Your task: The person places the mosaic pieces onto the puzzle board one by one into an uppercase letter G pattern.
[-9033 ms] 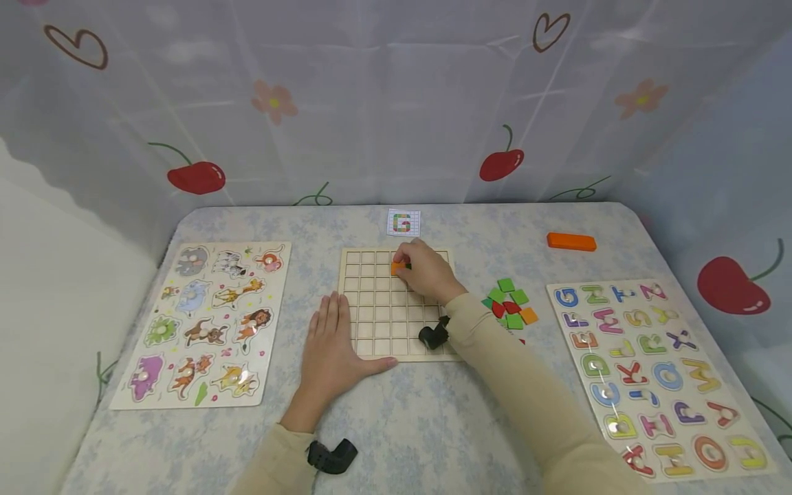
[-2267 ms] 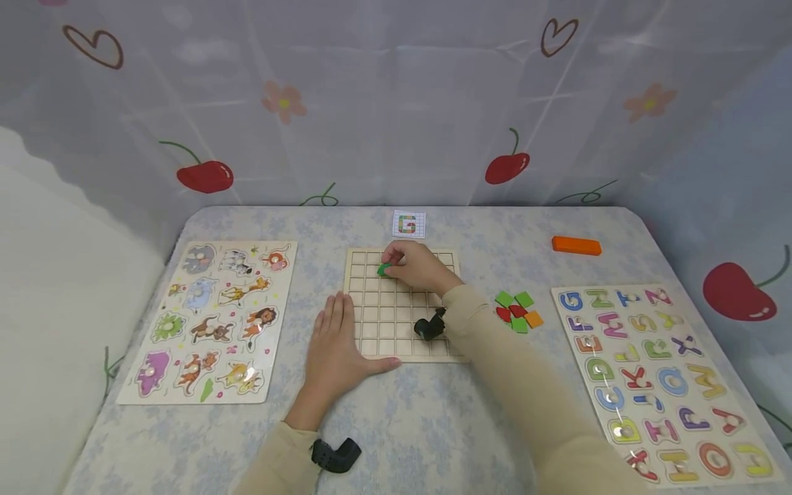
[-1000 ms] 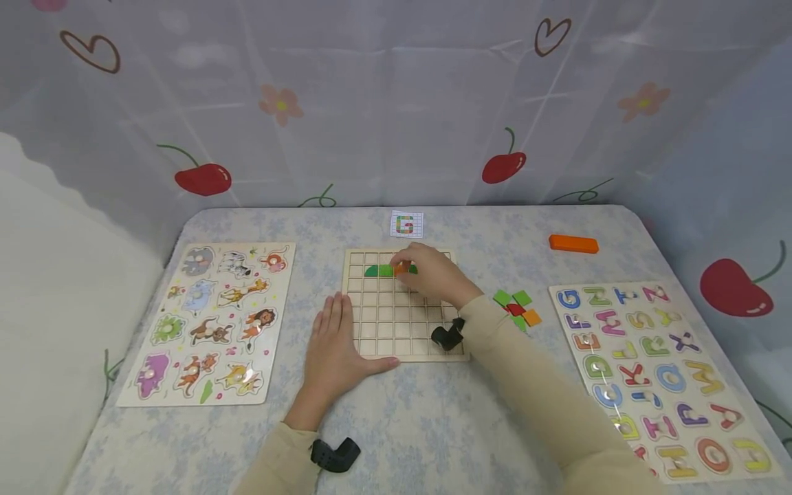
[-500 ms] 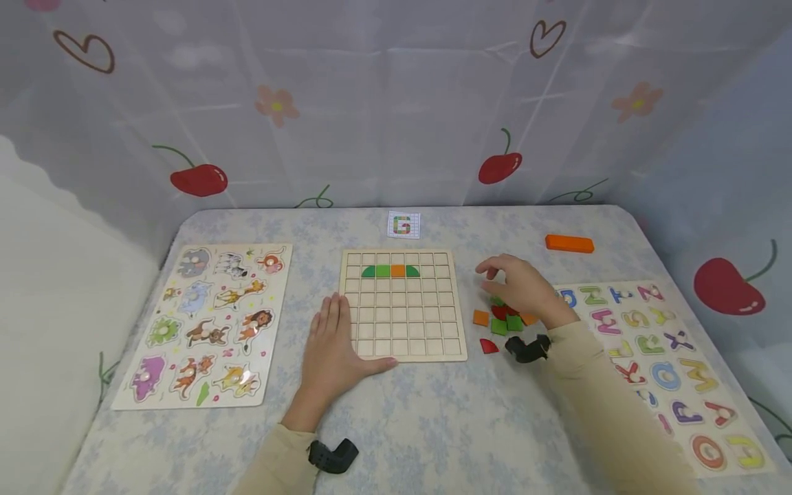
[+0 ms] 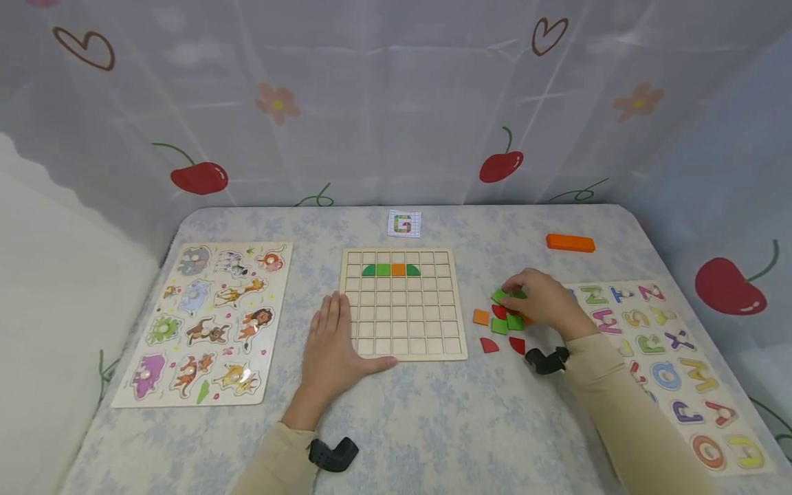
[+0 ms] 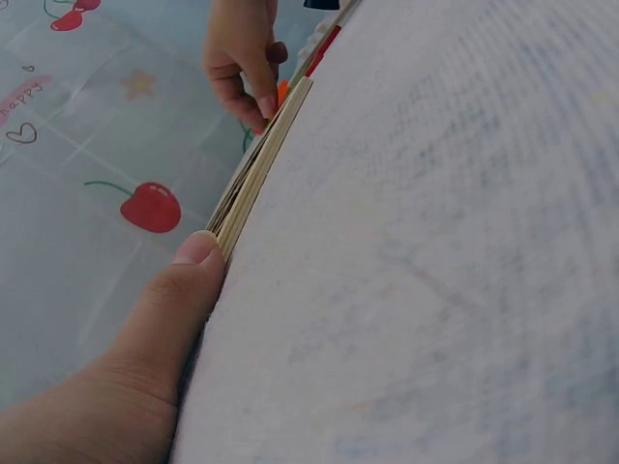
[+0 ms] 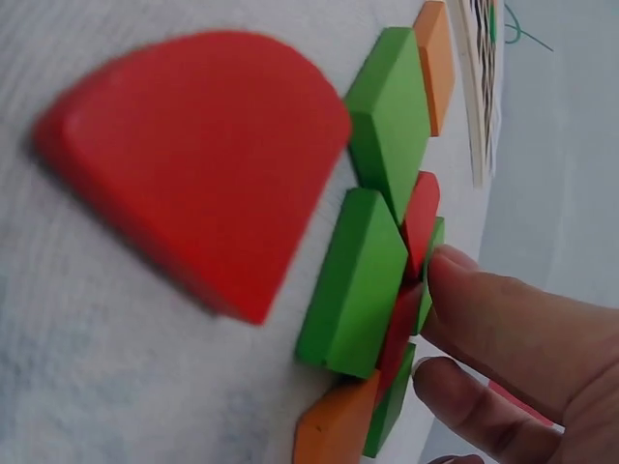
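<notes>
My left hand (image 5: 334,350) lies flat with straight fingers along the left edge of a wooden grid board (image 5: 383,309), its thumb on the near edge. Across the board's second row stand a dark green quarter-round tile (image 5: 368,271), a green square (image 5: 383,270), an orange square (image 5: 399,270) and another dark green quarter-round (image 5: 412,271). To the board's right, my right hand (image 5: 544,302) pinches a green square tile (image 5: 499,296) in a loose pile. The right wrist view shows the thumb (image 7: 493,319) against it. A red quarter-round tile (image 7: 193,174) lies close by.
Behind the board lies a small card (image 5: 404,223) with a coloured G pattern. An animal puzzle (image 5: 210,357) is at left, and a letter puzzle (image 5: 674,440) at right, partly under the right forearm. An orange bar (image 5: 570,243) sits at the back right.
My right hand has left the board, where orange and green tiles now form a row, and moved right to the loose tiles. The left hand has stayed at the board's edge.
</notes>
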### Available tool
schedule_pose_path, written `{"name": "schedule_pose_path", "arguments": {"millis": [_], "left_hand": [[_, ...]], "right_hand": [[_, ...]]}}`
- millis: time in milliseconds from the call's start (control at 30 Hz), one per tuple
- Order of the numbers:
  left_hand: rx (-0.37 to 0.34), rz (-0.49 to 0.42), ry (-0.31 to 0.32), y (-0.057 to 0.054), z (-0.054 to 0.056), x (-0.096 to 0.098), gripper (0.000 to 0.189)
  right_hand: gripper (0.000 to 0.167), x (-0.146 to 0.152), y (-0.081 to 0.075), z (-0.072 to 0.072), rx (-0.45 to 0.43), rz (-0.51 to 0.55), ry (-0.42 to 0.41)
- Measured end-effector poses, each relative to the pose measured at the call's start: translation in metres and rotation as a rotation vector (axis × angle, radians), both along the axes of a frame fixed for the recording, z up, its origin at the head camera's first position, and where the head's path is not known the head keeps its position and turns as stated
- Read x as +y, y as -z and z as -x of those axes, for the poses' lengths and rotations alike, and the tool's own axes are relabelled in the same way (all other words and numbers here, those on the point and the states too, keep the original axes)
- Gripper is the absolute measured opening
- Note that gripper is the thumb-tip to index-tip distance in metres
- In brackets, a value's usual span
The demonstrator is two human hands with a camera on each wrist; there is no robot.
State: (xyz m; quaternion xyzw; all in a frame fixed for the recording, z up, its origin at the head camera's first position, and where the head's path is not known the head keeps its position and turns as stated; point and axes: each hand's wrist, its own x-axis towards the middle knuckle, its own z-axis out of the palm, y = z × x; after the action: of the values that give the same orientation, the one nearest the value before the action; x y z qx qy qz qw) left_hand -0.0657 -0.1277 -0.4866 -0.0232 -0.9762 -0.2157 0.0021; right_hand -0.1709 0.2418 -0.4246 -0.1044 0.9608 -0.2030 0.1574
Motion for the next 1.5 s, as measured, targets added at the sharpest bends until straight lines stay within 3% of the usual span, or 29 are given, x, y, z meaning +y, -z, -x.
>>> {"name": "schedule_pose_path", "arguments": {"millis": [200,533,800,1167,1500], "left_hand": [[-0.001,-0.008,0.004,0.0,0.0,0.001,0.148],[-0.018,-0.009,0.002,0.0,0.002,-0.001,0.149],[-0.021,-0.039,0.021,-0.002,0.002,-0.006,0.147],[-0.028,-0.041,0.07,-0.001,0.002,-0.018,0.145],[-0.014,-0.025,0.056,-0.002,0.001,-0.023,0.147]], "right_hand": [[0.026,-0.003,0.002,0.0,-0.021,0.032,0.033],[0.017,-0.004,0.007,0.001,-0.085,0.188,0.054],[0.016,-0.013,0.003,0.005,-0.061,0.23,0.028],[0.013,-0.061,-0.001,0.014,-0.046,0.359,-0.026],[0.012,-0.103,0.002,0.016,-0.077,0.472,-0.062]]}}
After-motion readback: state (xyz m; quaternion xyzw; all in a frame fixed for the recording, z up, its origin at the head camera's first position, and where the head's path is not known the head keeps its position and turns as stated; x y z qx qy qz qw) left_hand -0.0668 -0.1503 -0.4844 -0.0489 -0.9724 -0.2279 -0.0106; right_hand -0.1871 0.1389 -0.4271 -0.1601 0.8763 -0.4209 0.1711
